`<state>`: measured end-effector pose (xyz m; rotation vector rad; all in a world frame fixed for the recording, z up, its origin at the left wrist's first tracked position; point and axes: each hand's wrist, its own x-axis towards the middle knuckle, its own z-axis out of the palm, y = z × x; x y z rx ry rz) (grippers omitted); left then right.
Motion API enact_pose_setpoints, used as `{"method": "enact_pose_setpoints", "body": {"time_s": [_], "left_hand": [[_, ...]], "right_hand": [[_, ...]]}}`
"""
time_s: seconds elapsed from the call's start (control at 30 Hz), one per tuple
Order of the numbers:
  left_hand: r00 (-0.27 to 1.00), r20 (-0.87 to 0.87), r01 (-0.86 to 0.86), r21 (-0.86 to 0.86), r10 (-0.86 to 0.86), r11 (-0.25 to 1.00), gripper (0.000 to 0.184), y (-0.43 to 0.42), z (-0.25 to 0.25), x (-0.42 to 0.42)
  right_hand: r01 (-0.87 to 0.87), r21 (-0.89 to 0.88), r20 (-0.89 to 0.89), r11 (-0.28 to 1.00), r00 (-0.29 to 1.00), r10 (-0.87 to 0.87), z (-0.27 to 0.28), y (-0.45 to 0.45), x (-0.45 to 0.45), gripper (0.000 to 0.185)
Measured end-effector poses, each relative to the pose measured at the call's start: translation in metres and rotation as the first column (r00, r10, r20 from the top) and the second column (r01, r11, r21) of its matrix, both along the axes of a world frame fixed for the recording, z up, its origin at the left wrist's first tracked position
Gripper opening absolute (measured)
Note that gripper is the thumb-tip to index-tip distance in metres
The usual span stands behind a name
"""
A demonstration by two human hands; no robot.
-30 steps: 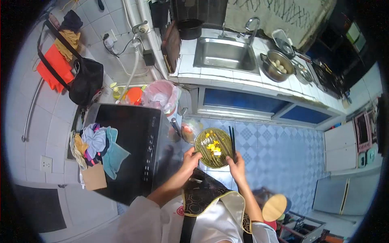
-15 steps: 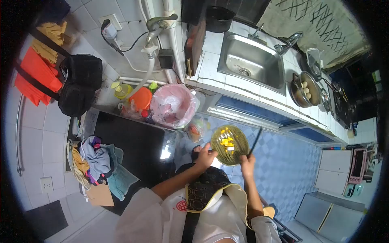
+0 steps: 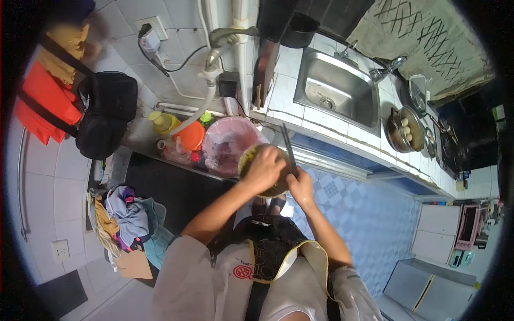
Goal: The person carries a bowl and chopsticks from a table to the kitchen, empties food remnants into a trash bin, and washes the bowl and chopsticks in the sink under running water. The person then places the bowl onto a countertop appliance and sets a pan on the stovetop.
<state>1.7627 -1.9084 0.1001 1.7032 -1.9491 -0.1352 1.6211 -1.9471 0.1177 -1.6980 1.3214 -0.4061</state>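
One plate is between our two hands, in front of the torso; seen from above, it overlaps the near edge of a pink-lined bin, though we cannot tell whether the two touch. Our right hand is closed on the plate's right side, also keeping a pair of dark chopsticks that point up past the rim. Our left hand covers much of the plate's face, fingers curled; their tips are unclear, so we cannot tell how far open they are or whether they have hold of anything. We judge the step in hand to be left-hand work at the plate while the right steadies it; the next move calls for a firm right grip and chopsticks kept from slipping. Farther out, we have the sink and a pot on the counter.
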Motion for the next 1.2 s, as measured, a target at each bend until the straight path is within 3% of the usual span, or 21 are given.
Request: {"method": "enact_pose_setpoints", "body": {"time_s": [0.03,0.07,0.17,0.23,0.27,0.33,0.47,0.53,0.57,0.6,0.67,0.7,0.8,0.93,1.0,1.13,1.2], "left_hand": [[0.999,0.052,0.002,-0.001,-0.002,1.0,0.021,-0.003,0.002,0.016],[0.989,0.148,0.004,-0.08,0.008,0.997,0.011,-0.006,0.0,0.031],[0.962,0.27,-0.013,-0.082,0.035,0.997,0.011,-0.01,-0.021,0.07],[0.909,0.381,-0.153,-0.067,0.167,0.986,0.012,-0.01,-0.036,0.087],[0.909,0.382,-0.15,-0.071,0.166,0.986,0.012,-0.01,-0.045,0.093],[0.781,0.5,-0.441,0.019,0.373,0.898,0.016,-0.007,-0.058,0.102],[0.711,0.503,-0.606,0.084,0.491,0.791,0.022,0.0,-0.06,0.108],[0.803,0.274,-0.57,0.093,0.529,0.816,0.029,0.003,-0.027,0.092],[0.861,0.196,-0.502,0.181,0.469,0.846,0.044,0.002,-0.008,0.081],[0.861,0.203,-0.5,0.175,0.466,0.848,0.044,0.0,-0.012,0.071],[0.928,0.073,-0.369,0.037,0.366,0.929,0.053,-0.001,-0.027,0.057],[0.903,0.033,-0.427,0.193,0.429,0.883,0.061,0.0,-0.021,0.058],[0.856,0.05,-0.512,0.222,0.514,0.83,0.06,-0.001,-0.053,0.098],[0.806,0.113,-0.591,0.211,0.581,0.778,0.051,0.003,-0.034,0.098],[0.898,0.002,-0.438,0.097,0.44,0.894,0.051,-0.005,-0.013,0.063],[0.961,0.012,-0.275,-0.037,0.276,0.961,0.066,-0.007,-0.005,0.029],[0.818,0.157,-0.574,0.151,0.554,0.805,0.074,-0.004,-0.02,0.056]], "right_hand": [[-0.009,-0.008,0.008,1.0,1.0,0.009,0.003,-0.005,0.011,0.026],[-0.048,-0.053,-0.081,0.997,0.996,0.044,0.006,-0.011,0.022,0.027],[-0.118,-0.119,-0.254,0.986,0.963,0.085,0.011,-0.025,0.044,0.029],[-0.157,-0.113,-0.413,0.981,0.905,0.097,0.028,-0.031,0.054,0.032],[-0.154,-0.117,-0.413,0.981,0.906,0.093,0.029,-0.034,0.056,0.032],[-0.147,-0.154,-0.464,0.977,0.884,0.06,0.031,-0.038,0.054,0.031],[-0.142,-0.218,-0.451,0.966,0.892,0.029,0.021,-0.046,0.04,0.031],[-0.152,-0.192,-0.413,0.97,0.909,0.061,0.017,-0.052,0.036,0.032],[-0.148,-0.197,-0.405,0.969,0.913,0.057,0.018,-0.052,0.036,0.032],[-0.155,-0.18,-0.379,0.971,0.922,0.077,0.02,-0.05,0.037,0.032],[-0.16,-0.173,-0.341,0.972,0.936,0.093,0.021,-0.047,0.04,0.031],[-0.163,-0.203,-0.323,0.966,0.942,0.091,0.019,-0.044,0.04,0.03],[-0.161,-0.233,-0.277,0.959,0.956,0.093,0.012,-0.045,0.035,0.03],[-0.096,-0.173,-0.259,0.98,0.965,0.049,0.013,-0.044,0.034,0.03],[-0.092,-0.156,-0.257,0.983,0.965,0.05,0.013,-0.04,0.039,0.03],[-0.09,-0.136,-0.236,0.987,0.97,0.055,0.014,-0.033,0.045,0.031],[-0.07,-0.152,-0.234,0.986,0.972,0.033,0.014,-0.033,0.04,0.031]]}}
